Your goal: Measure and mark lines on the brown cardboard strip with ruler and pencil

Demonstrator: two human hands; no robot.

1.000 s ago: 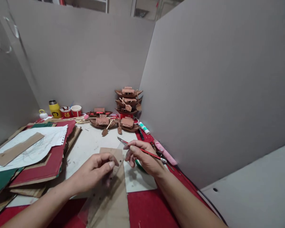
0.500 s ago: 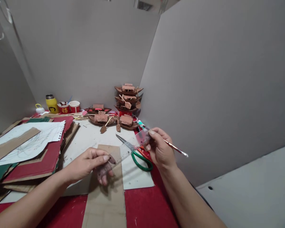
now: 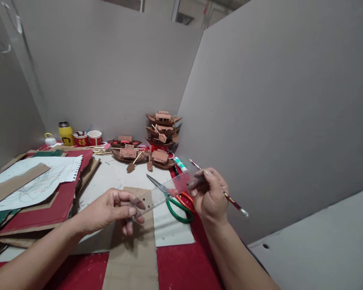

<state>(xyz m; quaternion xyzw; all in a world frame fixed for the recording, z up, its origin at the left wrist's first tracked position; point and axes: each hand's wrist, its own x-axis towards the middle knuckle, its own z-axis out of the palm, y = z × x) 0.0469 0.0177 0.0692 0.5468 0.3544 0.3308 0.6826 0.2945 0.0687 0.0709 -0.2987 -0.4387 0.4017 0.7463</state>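
A clear plastic ruler (image 3: 161, 198) is held slanting in the air between both hands. My left hand (image 3: 119, 209) pinches its lower left end between thumb and fingers. At the upper right end, my right hand (image 3: 211, 193) grips the ruler and also has a pencil (image 3: 234, 203) tucked in it, its tip pointing up and away. Below the ruler lies a strip of brown cardboard (image 3: 133, 257), partly shaded by my left hand. Scissors (image 3: 180, 211) with green and orange handles rest under the ruler, blades pointing to the far left.
Layered cardboard and paper sheets (image 3: 45, 217) cover the left side. Model boats (image 3: 163, 129) are stacked in the back corner, with more boats (image 3: 128, 153) beside them. A glue stick (image 3: 179, 164), paper cups (image 3: 94, 137) and a yellow bottle (image 3: 65, 135) stand or lie behind. Grey partitions (image 3: 275, 121) enclose the table.
My right hand has shifted right and slightly down with the ruler's end and the pencil. The ruler has slid rightward through my left hand's fingers, now held nearer its left end.
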